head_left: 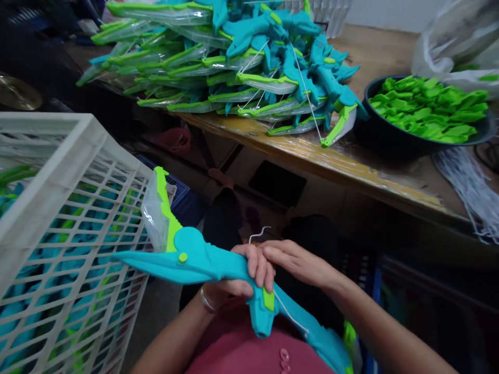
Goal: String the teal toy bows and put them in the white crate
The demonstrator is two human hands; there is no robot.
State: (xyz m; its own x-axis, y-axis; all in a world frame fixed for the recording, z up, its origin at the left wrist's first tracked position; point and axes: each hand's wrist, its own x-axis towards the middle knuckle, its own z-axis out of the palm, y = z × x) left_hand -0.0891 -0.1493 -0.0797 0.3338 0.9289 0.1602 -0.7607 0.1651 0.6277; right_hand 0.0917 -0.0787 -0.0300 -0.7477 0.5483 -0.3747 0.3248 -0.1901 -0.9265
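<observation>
A teal and lime-green toy bow (202, 259) lies across my lap, its clear-tipped limb pointing up to the left. My left hand (237, 280) is wrapped around the bow's middle, near the grip. Over the same spot, my right hand (290, 262) has its fingers bent and pinches a thin white string (259, 234) that curls up above the fingers. More white string runs down along the bow's lower limb (290, 314).
A white plastic crate (58, 208) holding teal and green parts stands at my left. On the wooden table (351, 161) lie a heap of finished bows (241, 67), a black bowl (390, 137) of green pieces, white strings (471, 192) and a plastic bag (456, 36).
</observation>
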